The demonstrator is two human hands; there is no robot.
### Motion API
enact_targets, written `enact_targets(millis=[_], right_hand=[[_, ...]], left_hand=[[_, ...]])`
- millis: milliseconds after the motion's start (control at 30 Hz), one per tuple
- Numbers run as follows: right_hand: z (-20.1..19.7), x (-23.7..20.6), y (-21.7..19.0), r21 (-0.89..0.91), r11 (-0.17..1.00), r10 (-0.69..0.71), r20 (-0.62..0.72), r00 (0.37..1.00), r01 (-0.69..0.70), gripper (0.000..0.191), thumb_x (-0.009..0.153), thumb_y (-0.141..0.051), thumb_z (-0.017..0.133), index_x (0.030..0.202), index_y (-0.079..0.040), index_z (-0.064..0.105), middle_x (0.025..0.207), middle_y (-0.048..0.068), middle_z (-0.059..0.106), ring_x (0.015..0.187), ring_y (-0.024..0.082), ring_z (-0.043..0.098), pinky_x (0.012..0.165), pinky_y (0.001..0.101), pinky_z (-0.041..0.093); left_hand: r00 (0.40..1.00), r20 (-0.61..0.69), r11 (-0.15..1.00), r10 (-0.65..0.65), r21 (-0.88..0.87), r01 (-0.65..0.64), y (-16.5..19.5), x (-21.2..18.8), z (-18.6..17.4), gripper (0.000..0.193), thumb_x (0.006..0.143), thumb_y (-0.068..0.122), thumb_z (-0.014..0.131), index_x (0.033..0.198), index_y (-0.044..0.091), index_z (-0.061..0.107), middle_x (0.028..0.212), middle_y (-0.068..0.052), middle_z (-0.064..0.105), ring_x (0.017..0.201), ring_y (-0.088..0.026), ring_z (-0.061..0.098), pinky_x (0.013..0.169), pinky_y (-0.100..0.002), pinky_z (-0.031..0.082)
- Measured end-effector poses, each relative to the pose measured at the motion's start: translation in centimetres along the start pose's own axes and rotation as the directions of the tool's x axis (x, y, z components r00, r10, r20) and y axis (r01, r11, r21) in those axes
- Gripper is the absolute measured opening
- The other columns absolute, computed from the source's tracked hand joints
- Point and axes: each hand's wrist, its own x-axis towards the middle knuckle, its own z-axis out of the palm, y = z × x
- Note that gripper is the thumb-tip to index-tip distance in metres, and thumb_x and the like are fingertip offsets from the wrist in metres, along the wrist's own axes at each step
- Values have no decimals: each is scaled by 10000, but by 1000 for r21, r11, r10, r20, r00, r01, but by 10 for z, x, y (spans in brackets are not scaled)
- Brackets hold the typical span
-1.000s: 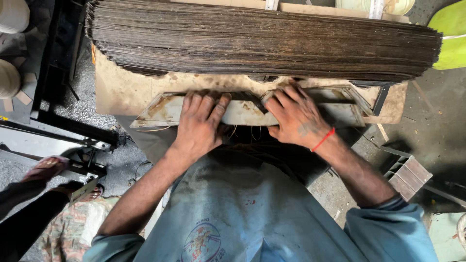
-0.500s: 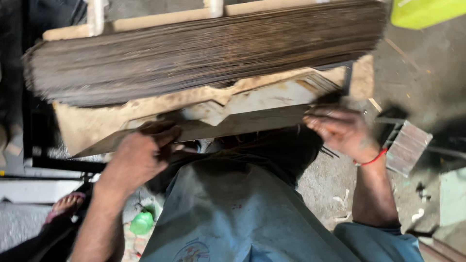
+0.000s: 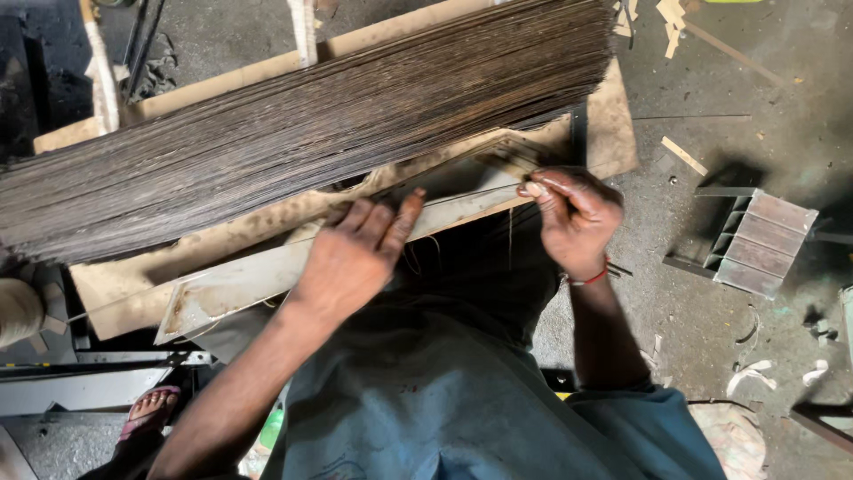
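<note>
A tall stack of thin dark metal sheets (image 3: 311, 124) lies on a wooden board (image 3: 613, 133). In front of it sits a pale, long metal frame piece (image 3: 240, 280) with angled ends. My left hand (image 3: 355, 253) rests flat on this piece near its middle, fingers spread and pointing toward the stack. My right hand (image 3: 573, 218), with a red thread at the wrist, pinches the right end of the piece and a thin wire there. My blue-clad lap fills the bottom of the view.
A grey ribbed metal block (image 3: 751, 240) lies on the dark floor at right, amid wood scraps (image 3: 684, 156). A foot in a sandal (image 3: 151, 411) shows at lower left. A spool of pale twine (image 3: 18, 311) sits at the left edge.
The view has swung so the stack now slopes up to the right. My left hand slid onto the middle of the pale piece; my right hand moved to its right end, pinching.
</note>
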Motion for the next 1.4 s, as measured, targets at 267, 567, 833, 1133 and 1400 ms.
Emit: enact_targets(millis=[267,567,833,1133,1400], right_hand=[[16,18,8,-205,978,-90,-306,948,27,374,969,65,784,1300,41,610,1196,133,677,1089,220,695,931,302,620],[16,38,58,-240,952,47,-496,867,-190,373,927,78,847,1251,30,667,1167,120,715,1047,202,705,905,292,599],[18,43,59,-213,952,66,-556,828,-220,272,882,54,860,1112,54,715,1030,97,711,931,148,693,834,259,580],[16,44,58,-143,970,97,-517,851,-197,269,909,49,838,1143,48,704,1097,84,675,965,139,686,812,221,569],[9,42,64,-20,984,147,-476,867,-177,215,926,103,751,1124,75,673,1107,106,693,964,155,683,847,243,574]], left_hand=[[997,-63,999,40,17,-39,-9,39,3,595,754,121,693,1331,-20,699,821,-94,636,768,-261,655,605,-419,560],[974,-221,998,-58,-46,49,-8,57,-2,388,850,51,687,1236,18,716,1120,-124,724,964,-258,726,805,-417,605],[972,-230,994,-44,-109,20,-9,83,8,399,861,16,712,1259,46,697,1051,-80,716,919,-196,701,689,-349,568],[965,-263,985,13,-160,-57,-4,123,11,524,734,46,723,1256,16,701,1039,-79,700,899,-218,663,699,-365,554],[969,-238,961,64,-248,-124,7,158,17,582,690,94,709,1253,-43,663,1110,-155,685,1165,-332,676,1067,-504,567]])
